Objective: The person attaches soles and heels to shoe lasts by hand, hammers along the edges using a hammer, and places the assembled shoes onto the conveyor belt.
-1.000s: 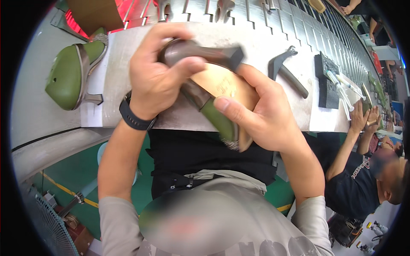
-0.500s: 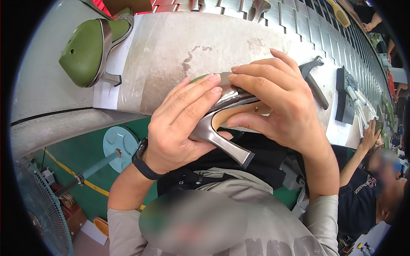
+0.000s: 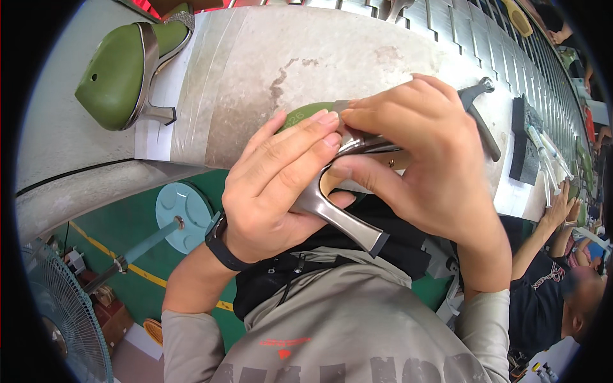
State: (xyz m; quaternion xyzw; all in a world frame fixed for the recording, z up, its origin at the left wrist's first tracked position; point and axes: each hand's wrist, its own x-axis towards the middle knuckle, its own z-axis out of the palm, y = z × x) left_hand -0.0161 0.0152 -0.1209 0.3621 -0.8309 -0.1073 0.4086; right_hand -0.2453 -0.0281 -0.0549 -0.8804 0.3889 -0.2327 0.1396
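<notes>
A pewter-coloured high-heeled shoe (image 3: 341,221) on a green shoe last (image 3: 311,110) is between my hands, over the near edge of the bench. My left hand (image 3: 265,182) is wrapped round the heel end, its fingers lying over the shiny upper. With bent fingers and thumb, my right hand (image 3: 431,153) grips the upper and the tan underside, hiding much of the front part. The slim heel points down to the right, with a dark tip. At the left lies another such shoe (image 3: 148,70) on its green last (image 3: 115,76).
A hammer (image 3: 483,127) lies right of my right hand, beside a dark block (image 3: 525,143) and white brush-like tools (image 3: 546,159). Beyond the bench (image 3: 255,48) runs a slatted metal conveyor (image 3: 434,29). A co-worker (image 3: 539,297) is at the right; a fan (image 3: 60,313) stands lower left.
My right hand has shifted slightly up and its fingers have curled closer to the upper. The shoe is turned a little, and more of the green last shows.
</notes>
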